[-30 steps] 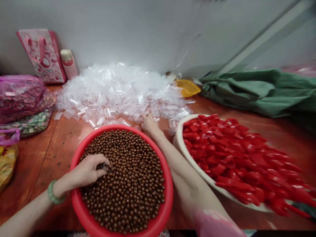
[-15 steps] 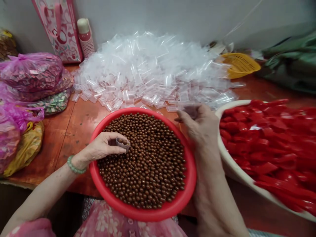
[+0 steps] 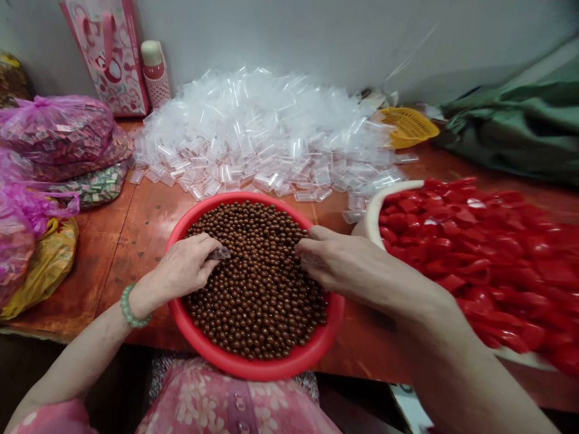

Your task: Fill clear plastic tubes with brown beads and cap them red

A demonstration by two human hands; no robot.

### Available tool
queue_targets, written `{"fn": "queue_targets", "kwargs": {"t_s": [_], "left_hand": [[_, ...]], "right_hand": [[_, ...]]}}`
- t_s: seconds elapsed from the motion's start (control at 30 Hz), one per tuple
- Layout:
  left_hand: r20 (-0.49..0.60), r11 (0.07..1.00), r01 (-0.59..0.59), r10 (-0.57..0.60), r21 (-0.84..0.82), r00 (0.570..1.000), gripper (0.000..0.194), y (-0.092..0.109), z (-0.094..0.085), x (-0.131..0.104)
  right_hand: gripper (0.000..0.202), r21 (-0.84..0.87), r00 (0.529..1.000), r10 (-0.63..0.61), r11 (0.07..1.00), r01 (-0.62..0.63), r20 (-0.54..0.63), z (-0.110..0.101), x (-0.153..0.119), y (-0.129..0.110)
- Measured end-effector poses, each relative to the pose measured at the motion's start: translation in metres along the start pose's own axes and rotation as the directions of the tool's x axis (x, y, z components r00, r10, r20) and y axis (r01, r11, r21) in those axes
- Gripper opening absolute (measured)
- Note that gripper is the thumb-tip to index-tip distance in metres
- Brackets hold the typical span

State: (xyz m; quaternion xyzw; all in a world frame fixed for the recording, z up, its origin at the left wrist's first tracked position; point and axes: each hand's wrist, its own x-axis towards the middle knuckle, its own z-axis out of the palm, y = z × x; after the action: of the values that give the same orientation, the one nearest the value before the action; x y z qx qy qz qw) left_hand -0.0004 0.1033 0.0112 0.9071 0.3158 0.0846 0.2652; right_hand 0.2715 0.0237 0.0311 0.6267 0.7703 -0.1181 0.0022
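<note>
A red basin (image 3: 332, 337) full of shiny brown balls (image 3: 257, 289) stands in front of me. Over its left part, my left hand (image 3: 187, 265) pinches a small clear plastic sleeve (image 3: 220, 253), tipped low against the balls. My right hand (image 3: 328, 256) is at the basin's right side, fingers curled together at the balls and slightly blurred. What those fingers hold, if anything, is hidden. Behind the basin lies a big heap of clear plastic sleeves (image 3: 266, 132). To the right, a white tub (image 3: 371, 223) is piled with red plastic pieces (image 3: 479, 253).
Pink bags of small packets (image 3: 58, 135) and a yellow bag (image 3: 45, 265) lie at the left. At the back stand a patterned bag (image 3: 111, 66) and a flask (image 3: 156, 75). A yellow basket (image 3: 409, 126) and dark green cloth (image 3: 520, 126) are at the right.
My right hand has moved from the near edge of the clear heap down and left to the balls. My left hand has tipped its sleeve, whose open end with balls inside showed before.
</note>
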Motion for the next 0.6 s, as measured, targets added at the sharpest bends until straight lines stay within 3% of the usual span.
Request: {"fn": "queue_targets", "kwargs": {"t_s": [0.1,0.2,0.37,0.6], "left_hand": [[0.124,0.903,0.002,-0.061,0.429,0.990,0.023,0.006,0.001,0.001],[0.233,0.845,-0.092,-0.039,0.527,0.972,0.025,0.015,0.007,0.008],[0.311,0.895,-0.139,0.000,0.424,0.950,0.029,0.015,0.022,0.024],[0.204,0.996,-0.011,-0.006,0.083,0.979,0.017,-0.008,0.025,0.021]], "right_hand": [[0.027,-0.189,0.985,0.032,0.982,0.001,0.168,0.007,0.015,-0.024],[0.034,-0.229,0.973,0.037,0.973,0.017,0.230,0.015,0.031,-0.049],[0.032,-0.101,0.959,-0.097,0.987,0.128,0.266,0.024,0.051,-0.063],[0.022,0.161,0.963,-0.199,0.972,0.170,0.184,0.030,0.058,-0.038]]}}
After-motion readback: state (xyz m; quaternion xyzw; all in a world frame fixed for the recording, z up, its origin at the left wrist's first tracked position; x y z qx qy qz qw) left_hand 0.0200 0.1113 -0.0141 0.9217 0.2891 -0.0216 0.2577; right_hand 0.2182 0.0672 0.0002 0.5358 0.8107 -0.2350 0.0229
